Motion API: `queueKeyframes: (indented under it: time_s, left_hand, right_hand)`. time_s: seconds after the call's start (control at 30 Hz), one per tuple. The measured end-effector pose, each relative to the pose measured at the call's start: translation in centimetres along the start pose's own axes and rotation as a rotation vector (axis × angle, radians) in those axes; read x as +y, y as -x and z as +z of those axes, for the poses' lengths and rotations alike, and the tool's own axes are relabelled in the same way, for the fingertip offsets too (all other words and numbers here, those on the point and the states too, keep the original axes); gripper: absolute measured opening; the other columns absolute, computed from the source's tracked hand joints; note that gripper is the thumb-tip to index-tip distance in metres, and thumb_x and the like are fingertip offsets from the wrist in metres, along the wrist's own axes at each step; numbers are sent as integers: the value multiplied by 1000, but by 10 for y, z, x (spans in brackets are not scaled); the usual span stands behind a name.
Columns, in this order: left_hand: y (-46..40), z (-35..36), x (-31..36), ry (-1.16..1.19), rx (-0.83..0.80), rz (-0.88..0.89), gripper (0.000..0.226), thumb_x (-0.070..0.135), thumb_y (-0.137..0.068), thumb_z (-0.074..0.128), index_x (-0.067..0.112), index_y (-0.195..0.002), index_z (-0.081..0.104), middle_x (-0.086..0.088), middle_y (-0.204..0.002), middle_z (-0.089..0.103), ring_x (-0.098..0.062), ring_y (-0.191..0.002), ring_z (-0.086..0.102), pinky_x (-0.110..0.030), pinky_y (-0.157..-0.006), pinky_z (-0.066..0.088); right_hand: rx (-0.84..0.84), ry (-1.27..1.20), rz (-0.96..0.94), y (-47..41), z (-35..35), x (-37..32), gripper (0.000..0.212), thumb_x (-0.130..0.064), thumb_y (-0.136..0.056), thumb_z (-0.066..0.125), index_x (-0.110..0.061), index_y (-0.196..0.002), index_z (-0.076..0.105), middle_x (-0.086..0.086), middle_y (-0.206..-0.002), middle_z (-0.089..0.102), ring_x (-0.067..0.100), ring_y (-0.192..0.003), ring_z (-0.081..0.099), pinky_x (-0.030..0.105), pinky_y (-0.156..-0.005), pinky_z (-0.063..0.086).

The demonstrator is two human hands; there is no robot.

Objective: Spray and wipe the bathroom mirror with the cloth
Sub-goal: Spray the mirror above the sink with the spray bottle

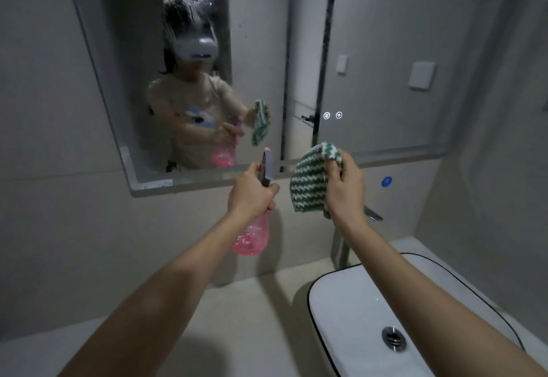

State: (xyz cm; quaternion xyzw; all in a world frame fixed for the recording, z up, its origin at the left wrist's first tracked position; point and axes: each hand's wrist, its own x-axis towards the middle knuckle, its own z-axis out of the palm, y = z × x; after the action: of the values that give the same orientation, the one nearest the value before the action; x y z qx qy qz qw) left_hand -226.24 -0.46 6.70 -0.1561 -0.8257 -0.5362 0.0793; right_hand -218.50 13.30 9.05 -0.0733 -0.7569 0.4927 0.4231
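At the lower right of the frame sits a white basin (350, 311) with a metal drain (393, 337). At centre, the left hand (252, 195) grasps the neck of a pink bottle (252, 237), fingers wrapped round it. Just right, the right hand (345, 186) pinches a green-and-white cloth (310, 183), which hangs clear of the glass. Beyond, the mirror (261, 50) fills the upper frame, wet with spray streaks at upper centre.

surface: beige countertop (237, 317) | on it: white basin (350, 302), dark-rimmed; right side
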Motion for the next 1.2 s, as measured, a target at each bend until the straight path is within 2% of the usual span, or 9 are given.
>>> queueKeyframes:
  time_s: [0.1,0.2,0.43,0.5,0.67,0.8,1.0,1.1,1.2]
  left_hand:
    - [-1,4,-7,-12,-14,3,29,27,-63,61,27,-89,48,-7,-67,65,-31,-58,67,-51,-64,57]
    - [-1,12,-10,-57,-41,-2,28,22,-71,63,22,-95,50,-5,-63,67,-25,-53,68,-48,-65,58]
    - [5,39,-14,-170,-19,-1,22,27,-75,63,17,-91,51,-9,-75,69,-30,-64,68,-46,-66,58]
    - [6,52,-9,-158,-24,12,24,28,-76,64,19,-93,49,-8,-76,69,-28,-63,68,-46,-66,58]
    - [-1,99,17,-135,-12,45,30,22,-76,61,26,-102,46,-3,-70,69,-22,-54,67,-44,-64,58]
    - [1,152,44,-84,32,51,34,17,-77,63,26,-106,49,1,-70,67,-19,-48,66,-43,-64,58]
    - [-3,230,81,-131,114,41,48,26,-77,66,23,-123,55,-2,-107,55,-23,-87,60,-34,-77,51]
    - [-4,250,92,-208,172,9,51,23,-81,67,17,-129,52,-4,-119,41,-18,-93,53,-26,-77,40]
    - [-4,257,99,-239,203,-7,47,22,-81,66,15,-126,54,-3,-127,46,-16,-95,51,-28,-77,38]
  right_hand:
    - [9,35,25,7,-4,6,26,-12,-100,42,-8,-120,57,-1,-102,57,13,-94,51,21,-73,35]
    - [5,47,45,12,-11,10,27,-14,-100,40,-11,-122,55,-3,-103,56,13,-96,51,25,-81,40]
    - [34,75,75,12,-30,29,26,-14,-101,39,-11,-121,56,-5,-99,57,10,-91,51,18,-63,36]
    - [44,59,84,9,-40,36,27,-15,-101,39,-12,-122,56,-6,-101,57,9,-91,51,11,-60,36]
    - [69,47,84,-12,-77,69,25,-12,-99,41,-8,-117,58,1,-101,61,16,-92,54,26,-75,41]
    - [48,30,97,-40,-118,101,25,-11,-99,42,-7,-117,58,4,-102,61,17,-92,54,19,-68,35]
    - [-11,38,114,-81,-188,139,24,-13,-100,40,-8,-116,57,0,-98,59,15,-89,54,11,-59,37]
    - [-46,55,117,-101,-206,153,23,-12,-100,41,-7,-115,57,2,-97,59,14,-84,52,3,-54,34]
    - [-75,48,108,-114,-214,160,24,-11,-99,42,-5,-116,58,2,-95,58,15,-83,51,-1,-53,33]
